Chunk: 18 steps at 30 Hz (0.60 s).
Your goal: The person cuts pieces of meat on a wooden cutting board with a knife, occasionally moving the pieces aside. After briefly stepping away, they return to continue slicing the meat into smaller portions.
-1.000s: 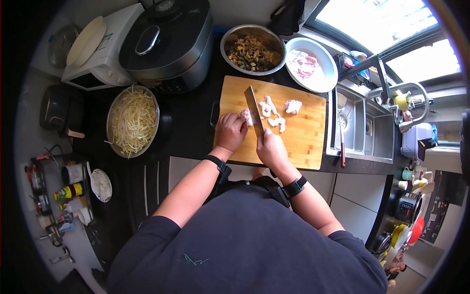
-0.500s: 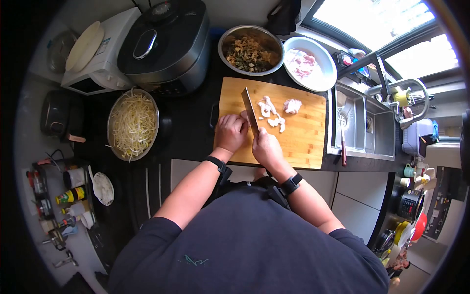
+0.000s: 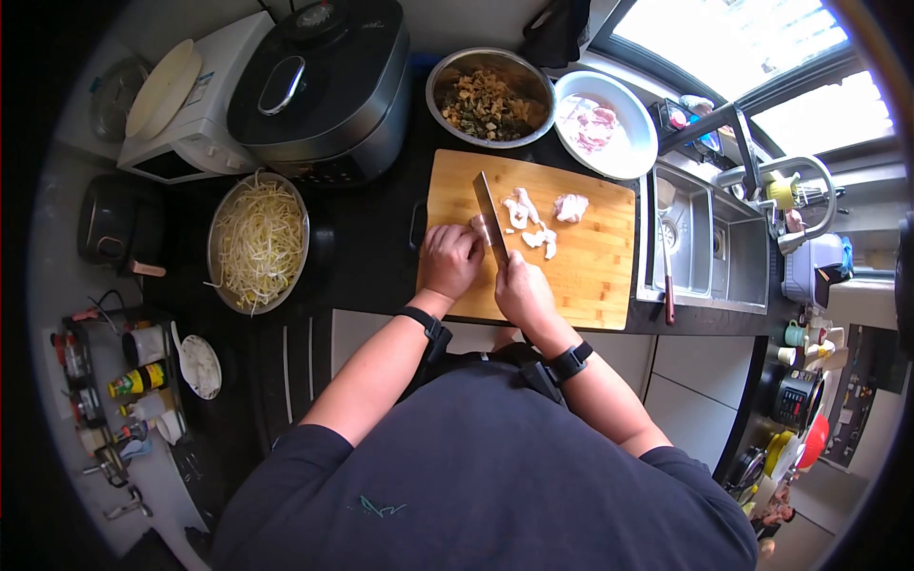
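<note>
My right hand [image 3: 524, 292] is closed round the handle of a cleaver [image 3: 489, 214], its blade standing on edge over the wooden cutting board [image 3: 581, 271]. Left of the blade, my left hand [image 3: 450, 258] has its fingers curled down on a piece of pale pink raw meat [image 3: 479, 226], which is mostly hidden by the fingers and blade. To the right of the cleaver lie several cut pale pieces [image 3: 540, 243] and a larger lump of meat [image 3: 571, 207].
Behind the board stand a steel bowl of chopped vegetables [image 3: 490, 133] and a white bowl with raw meat [image 3: 636, 152]. A bowl of bean sprouts [image 3: 259, 243] and a large black cooker [image 3: 319, 95] are at left. To the right is a sink [image 3: 687, 276] with a red-handled knife [image 3: 668, 295].
The cleaver and my right hand have shifted very slightly right relative to the meat. My left hand keeps its place on the meat.
</note>
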Tool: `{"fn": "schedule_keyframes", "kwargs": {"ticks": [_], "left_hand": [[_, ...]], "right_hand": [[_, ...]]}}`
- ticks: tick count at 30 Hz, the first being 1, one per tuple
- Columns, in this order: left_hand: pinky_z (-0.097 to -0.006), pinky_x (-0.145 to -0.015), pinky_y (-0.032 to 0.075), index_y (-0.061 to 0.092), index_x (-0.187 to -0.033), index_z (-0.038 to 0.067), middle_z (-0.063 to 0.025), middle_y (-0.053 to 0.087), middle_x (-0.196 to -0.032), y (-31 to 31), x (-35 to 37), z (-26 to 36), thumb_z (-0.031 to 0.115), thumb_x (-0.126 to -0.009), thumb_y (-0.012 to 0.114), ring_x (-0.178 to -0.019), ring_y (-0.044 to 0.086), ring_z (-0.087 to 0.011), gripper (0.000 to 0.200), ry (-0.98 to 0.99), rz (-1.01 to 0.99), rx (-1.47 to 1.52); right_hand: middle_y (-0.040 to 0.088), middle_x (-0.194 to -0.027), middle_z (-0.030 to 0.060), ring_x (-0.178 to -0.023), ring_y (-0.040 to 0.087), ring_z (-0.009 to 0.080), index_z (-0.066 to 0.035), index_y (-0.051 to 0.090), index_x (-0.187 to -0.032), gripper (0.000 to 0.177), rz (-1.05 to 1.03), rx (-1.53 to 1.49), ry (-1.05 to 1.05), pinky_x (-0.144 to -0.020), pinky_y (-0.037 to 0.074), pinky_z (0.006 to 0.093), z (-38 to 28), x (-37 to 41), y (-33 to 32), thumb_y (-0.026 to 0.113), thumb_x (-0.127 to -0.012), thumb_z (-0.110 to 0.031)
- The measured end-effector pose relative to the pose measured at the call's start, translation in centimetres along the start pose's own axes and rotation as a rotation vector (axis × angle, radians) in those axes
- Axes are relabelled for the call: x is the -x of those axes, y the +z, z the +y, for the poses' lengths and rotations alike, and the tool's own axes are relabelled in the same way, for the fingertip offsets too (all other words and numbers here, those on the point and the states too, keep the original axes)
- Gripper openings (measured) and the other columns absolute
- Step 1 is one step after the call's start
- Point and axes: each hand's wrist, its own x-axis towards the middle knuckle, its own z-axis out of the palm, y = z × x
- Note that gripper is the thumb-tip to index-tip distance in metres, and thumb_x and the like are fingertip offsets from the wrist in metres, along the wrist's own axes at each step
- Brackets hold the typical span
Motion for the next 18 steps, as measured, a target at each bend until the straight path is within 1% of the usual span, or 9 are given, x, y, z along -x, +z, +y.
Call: {"fn": "schedule_keyframes", "kwargs": {"ticks": [2,5,8,12,18], "left_hand": [[-0.046,-0.085,0.052,0.074,-0.088,0.009,-0.0071,0.069,-0.086,0.0,0.0,-0.1,0.012,-0.084,0.079,-0.087,0.068,-0.0306,0.007,-0.006,-0.018,-0.009],[-0.0461,-0.087,0.051,0.075,-0.09,0.009,-0.007,0.069,-0.088,0.0,0.0,-0.2,0.013,-0.085,0.078,-0.088,0.068,-0.0301,0.007,-0.01,-0.04,-0.017],[-0.0462,-0.089,0.051,0.077,-0.093,0.01,-0.0068,0.069,-0.09,0.2,-0.1,-0.2,0.014,-0.087,0.077,-0.09,0.068,-0.0294,0.007,-0.011,-0.035,-0.03],[-0.0456,-0.091,0.05,0.078,-0.096,0.01,-0.0066,0.069,-0.091,0.4,-0.2,-0.2,0.016,-0.089,0.077,-0.092,0.068,-0.0285,0.009,-0.022,-0.054,-0.049],[-0.0444,-0.09,0.049,0.076,-0.095,0.009,-0.0072,0.069,-0.091,0.4,-0.3,-0.4,0.014,-0.089,0.077,-0.091,0.068,-0.0288,0.008,-0.015,-0.078,-0.024]], "right_hand": [[0.071,-0.083,0.0322,-0.082,0.071,0.0528,0.003,0.059,-0.104,0.022,-0.015,0.007,0.001,-0.077,0.056,0.0623,-0.2,-0.1,-0.2,0.055,-0.105,-0.018],[0.069,-0.082,0.0349,-0.081,0.069,0.0546,0.004,0.059,-0.105,0.021,0.015,-0.013,-0.008,-0.075,0.054,0.0631,0.5,-0.2,0.7,0.057,-0.104,-0.017],[0.071,-0.083,0.0326,-0.083,0.071,0.0526,0.004,0.059,-0.103,0.022,-0.005,0.014,-0.007,-0.077,0.056,0.0626,0.2,-0.2,0.4,0.055,-0.105,-0.018],[0.071,-0.081,0.0323,-0.081,0.071,0.0526,0.004,0.058,-0.102,0.021,-0.003,0.002,-0.008,-0.076,0.056,0.0625,0.2,0.1,0.0,0.055,-0.105,-0.017],[0.069,-0.078,0.0327,-0.079,0.07,0.0531,0.004,0.058,-0.101,0.02,-0.022,-0.04,-0.011,-0.074,0.056,0.0623,0.3,1.4,-1.0,0.057,-0.104,-0.016]]}}
